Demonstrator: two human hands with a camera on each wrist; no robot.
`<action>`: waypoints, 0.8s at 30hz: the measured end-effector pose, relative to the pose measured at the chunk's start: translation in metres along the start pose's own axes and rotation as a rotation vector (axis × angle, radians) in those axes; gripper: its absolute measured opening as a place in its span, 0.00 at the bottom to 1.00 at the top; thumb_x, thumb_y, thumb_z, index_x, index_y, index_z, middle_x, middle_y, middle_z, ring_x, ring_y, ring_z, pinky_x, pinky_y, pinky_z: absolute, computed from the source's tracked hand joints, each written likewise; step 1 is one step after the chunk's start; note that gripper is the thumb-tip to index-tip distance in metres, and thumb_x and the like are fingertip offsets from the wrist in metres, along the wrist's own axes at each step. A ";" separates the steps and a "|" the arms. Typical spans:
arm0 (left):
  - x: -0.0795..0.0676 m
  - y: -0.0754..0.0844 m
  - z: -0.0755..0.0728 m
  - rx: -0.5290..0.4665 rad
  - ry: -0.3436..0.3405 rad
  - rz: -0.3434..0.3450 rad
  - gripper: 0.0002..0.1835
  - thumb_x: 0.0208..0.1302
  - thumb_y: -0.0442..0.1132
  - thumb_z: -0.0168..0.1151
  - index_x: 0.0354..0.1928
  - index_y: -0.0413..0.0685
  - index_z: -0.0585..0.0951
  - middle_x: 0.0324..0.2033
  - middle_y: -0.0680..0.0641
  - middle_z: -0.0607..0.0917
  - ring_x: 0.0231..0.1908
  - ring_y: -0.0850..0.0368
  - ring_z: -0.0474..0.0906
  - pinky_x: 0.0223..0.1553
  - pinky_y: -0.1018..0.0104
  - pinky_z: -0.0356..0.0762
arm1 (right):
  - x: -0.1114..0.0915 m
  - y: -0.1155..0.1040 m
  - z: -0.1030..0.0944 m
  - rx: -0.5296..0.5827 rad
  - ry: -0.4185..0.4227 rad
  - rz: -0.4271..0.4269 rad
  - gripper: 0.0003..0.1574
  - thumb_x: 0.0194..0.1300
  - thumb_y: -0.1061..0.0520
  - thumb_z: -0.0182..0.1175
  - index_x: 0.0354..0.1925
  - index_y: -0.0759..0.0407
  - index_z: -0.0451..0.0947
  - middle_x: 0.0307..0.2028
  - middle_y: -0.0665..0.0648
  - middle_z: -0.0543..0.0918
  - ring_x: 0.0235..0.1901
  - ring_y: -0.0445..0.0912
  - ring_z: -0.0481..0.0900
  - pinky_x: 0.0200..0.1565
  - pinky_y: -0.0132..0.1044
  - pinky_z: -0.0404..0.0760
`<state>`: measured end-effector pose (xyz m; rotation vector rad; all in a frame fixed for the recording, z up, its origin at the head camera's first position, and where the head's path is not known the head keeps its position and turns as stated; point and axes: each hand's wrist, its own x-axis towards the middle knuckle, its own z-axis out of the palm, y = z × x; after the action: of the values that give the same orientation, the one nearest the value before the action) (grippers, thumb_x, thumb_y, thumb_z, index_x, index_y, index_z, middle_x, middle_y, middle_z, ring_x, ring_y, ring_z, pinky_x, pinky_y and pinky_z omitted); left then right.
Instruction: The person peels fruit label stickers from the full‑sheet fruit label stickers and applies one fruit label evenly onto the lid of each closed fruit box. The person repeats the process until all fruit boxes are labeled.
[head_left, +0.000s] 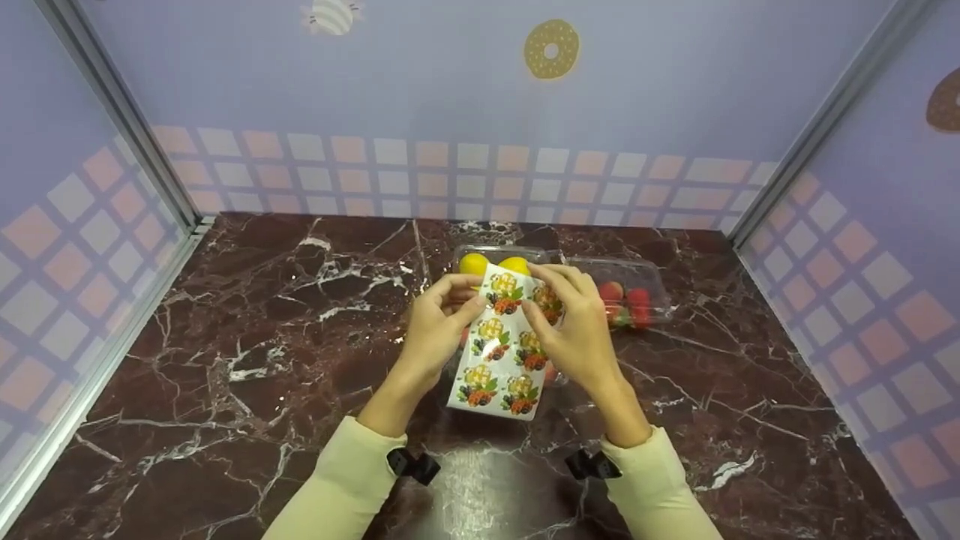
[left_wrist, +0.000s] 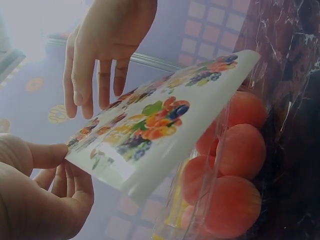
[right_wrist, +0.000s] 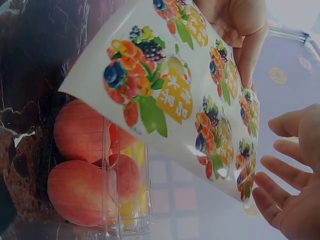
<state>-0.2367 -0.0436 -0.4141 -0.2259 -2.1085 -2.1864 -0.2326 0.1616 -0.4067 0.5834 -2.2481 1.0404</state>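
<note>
My left hand (head_left: pixel 435 326) pinches the upper left corner of a white sticker sheet (head_left: pixel 491 360), between thumb and fingers. The glossy sheet carries several round fruit-bouquet stickers and tilts above a clear plastic box. My right hand (head_left: pixel 581 334) is by the sheet's upper right edge. In the right wrist view, the right hand's spread fingers (right_wrist: pixel 285 172) stand apart from the sheet. Beneath the sheet, red-pink peaches (left_wrist: pixel 242 150) sit in a clear box (right_wrist: pixel 112 195); the sheet hides most of this box in the head view.
Behind the sheet, a clear box (head_left: pixel 536 255) holds yellow lemons (head_left: pixel 472 263). To the right, another clear box (head_left: pixel 622 268) contains red strawberries (head_left: pixel 638 301). All stand on a dark red marbled table (head_left: pixel 315 360), with patterned panels (head_left: pixel 420 90) around its back and sides.
</note>
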 end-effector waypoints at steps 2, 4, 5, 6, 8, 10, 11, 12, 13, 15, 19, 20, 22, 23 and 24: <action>-0.001 -0.001 0.001 -0.004 0.001 -0.002 0.15 0.70 0.30 0.67 0.57 0.41 0.84 0.46 0.42 0.85 0.44 0.51 0.81 0.49 0.64 0.83 | -0.001 0.000 0.002 -0.005 0.006 -0.009 0.28 0.67 0.62 0.72 0.64 0.59 0.83 0.58 0.57 0.84 0.58 0.52 0.77 0.62 0.46 0.74; -0.002 -0.002 0.002 -0.008 0.000 -0.001 0.15 0.70 0.29 0.67 0.57 0.40 0.84 0.46 0.42 0.85 0.44 0.51 0.81 0.49 0.64 0.82 | -0.002 0.001 0.004 -0.019 0.014 -0.020 0.27 0.66 0.62 0.72 0.63 0.59 0.84 0.57 0.57 0.85 0.57 0.53 0.77 0.60 0.46 0.75; -0.002 -0.002 0.002 -0.012 0.000 -0.003 0.15 0.70 0.29 0.67 0.57 0.41 0.84 0.47 0.42 0.86 0.44 0.51 0.81 0.48 0.64 0.82 | -0.002 0.001 0.005 -0.025 0.017 -0.025 0.27 0.66 0.62 0.73 0.63 0.59 0.84 0.57 0.57 0.85 0.56 0.53 0.77 0.59 0.46 0.75; -0.003 -0.003 0.003 -0.015 -0.001 -0.007 0.15 0.70 0.29 0.67 0.57 0.41 0.84 0.47 0.42 0.86 0.44 0.51 0.81 0.48 0.63 0.83 | -0.003 0.001 0.006 -0.033 0.019 -0.031 0.27 0.66 0.62 0.73 0.62 0.60 0.84 0.57 0.57 0.85 0.56 0.53 0.77 0.58 0.47 0.76; -0.004 -0.004 0.004 -0.020 0.000 -0.012 0.15 0.71 0.29 0.66 0.58 0.41 0.84 0.47 0.42 0.86 0.43 0.51 0.81 0.48 0.63 0.83 | -0.003 0.002 0.008 -0.048 0.021 -0.043 0.26 0.65 0.62 0.74 0.62 0.60 0.85 0.57 0.58 0.85 0.56 0.54 0.77 0.58 0.48 0.76; -0.004 -0.006 0.004 -0.024 0.002 -0.016 0.15 0.71 0.29 0.66 0.58 0.42 0.84 0.47 0.42 0.86 0.43 0.51 0.82 0.48 0.62 0.83 | -0.004 0.003 0.010 -0.057 0.020 -0.050 0.26 0.65 0.62 0.74 0.61 0.60 0.85 0.57 0.58 0.85 0.56 0.55 0.77 0.58 0.49 0.77; -0.005 -0.007 0.005 -0.027 0.002 -0.017 0.15 0.71 0.29 0.66 0.58 0.42 0.84 0.47 0.42 0.86 0.43 0.51 0.82 0.48 0.62 0.83 | -0.005 0.004 0.011 -0.061 0.019 -0.053 0.26 0.66 0.61 0.74 0.61 0.60 0.85 0.57 0.58 0.85 0.56 0.55 0.77 0.58 0.49 0.77; -0.005 -0.008 0.005 -0.027 0.001 -0.015 0.15 0.71 0.29 0.66 0.58 0.42 0.84 0.47 0.42 0.86 0.43 0.51 0.82 0.48 0.62 0.83 | -0.005 0.005 0.011 -0.063 0.018 -0.055 0.26 0.66 0.61 0.74 0.61 0.60 0.85 0.58 0.58 0.85 0.56 0.55 0.77 0.58 0.49 0.78; -0.005 -0.009 0.006 -0.027 0.000 -0.012 0.16 0.71 0.29 0.66 0.58 0.42 0.84 0.47 0.42 0.86 0.43 0.51 0.82 0.48 0.62 0.83 | -0.006 0.006 0.012 -0.063 0.018 -0.055 0.26 0.66 0.62 0.74 0.61 0.61 0.85 0.58 0.58 0.85 0.56 0.55 0.77 0.57 0.49 0.78; -0.005 -0.010 0.007 -0.027 -0.003 -0.008 0.16 0.71 0.29 0.66 0.58 0.42 0.84 0.47 0.42 0.86 0.43 0.51 0.82 0.46 0.62 0.83 | -0.008 0.008 0.013 -0.063 0.016 -0.053 0.25 0.66 0.62 0.73 0.62 0.60 0.85 0.58 0.58 0.84 0.56 0.55 0.77 0.56 0.49 0.78; -0.006 -0.012 0.009 -0.017 -0.008 0.002 0.16 0.71 0.29 0.65 0.59 0.41 0.84 0.47 0.41 0.85 0.42 0.52 0.82 0.43 0.64 0.83 | -0.010 0.010 0.014 -0.057 0.009 -0.049 0.25 0.66 0.62 0.73 0.62 0.60 0.85 0.59 0.58 0.84 0.56 0.54 0.77 0.57 0.49 0.78; -0.006 -0.013 0.010 -0.014 -0.009 0.004 0.16 0.71 0.29 0.65 0.59 0.41 0.83 0.47 0.41 0.85 0.42 0.52 0.82 0.43 0.64 0.83 | -0.010 0.011 0.014 -0.054 0.008 -0.049 0.25 0.67 0.62 0.73 0.62 0.60 0.85 0.59 0.58 0.84 0.56 0.54 0.77 0.57 0.48 0.78; -0.006 -0.013 0.010 -0.006 -0.012 0.011 0.16 0.71 0.30 0.65 0.59 0.41 0.83 0.47 0.41 0.85 0.43 0.52 0.82 0.45 0.64 0.83 | -0.009 0.010 0.014 -0.051 0.009 -0.056 0.25 0.66 0.62 0.73 0.61 0.61 0.85 0.59 0.59 0.84 0.56 0.54 0.78 0.59 0.49 0.78; -0.006 -0.013 0.011 -0.004 -0.012 0.014 0.16 0.71 0.30 0.65 0.59 0.41 0.83 0.47 0.41 0.85 0.43 0.52 0.82 0.47 0.63 0.83 | -0.009 0.010 0.015 -0.048 0.010 -0.059 0.25 0.66 0.63 0.73 0.61 0.61 0.85 0.58 0.59 0.84 0.56 0.54 0.78 0.59 0.48 0.78; -0.007 -0.012 0.011 -0.001 -0.014 0.016 0.17 0.71 0.30 0.65 0.60 0.41 0.84 0.47 0.41 0.85 0.44 0.51 0.82 0.48 0.62 0.84 | -0.008 0.010 0.015 -0.045 0.011 -0.061 0.25 0.66 0.63 0.73 0.61 0.61 0.85 0.58 0.59 0.85 0.56 0.54 0.78 0.59 0.48 0.78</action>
<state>-0.2317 -0.0326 -0.4268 -0.2573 -2.1052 -2.1842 -0.2373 0.1572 -0.4250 0.6218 -2.2239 0.9580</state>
